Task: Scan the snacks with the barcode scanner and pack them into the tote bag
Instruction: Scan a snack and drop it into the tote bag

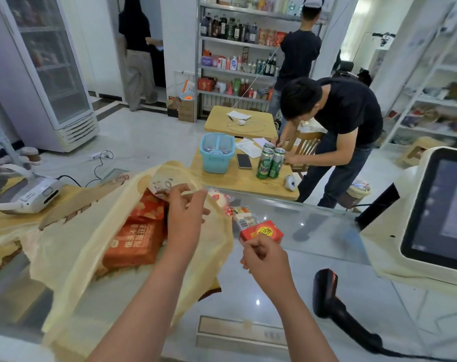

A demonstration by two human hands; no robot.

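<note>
The pale yellow bag (73, 246) lies open on its side, its rim pinched in the left fingers (196, 199). Orange packs (133, 246) lie inside, left of them. Clear-wrapped snacks (244, 216) and a red box (262, 231) lie just beyond the right fingers (258, 250). The black scanner (326, 291) lies to their right, apart.

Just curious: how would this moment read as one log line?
left hand holds tote open | right hand pinches red box | orange packs in tote | scanner on counter

Bright even indoor light, glare spots on glass counter (257, 301), fisheye curve and blur at edges.
</note>
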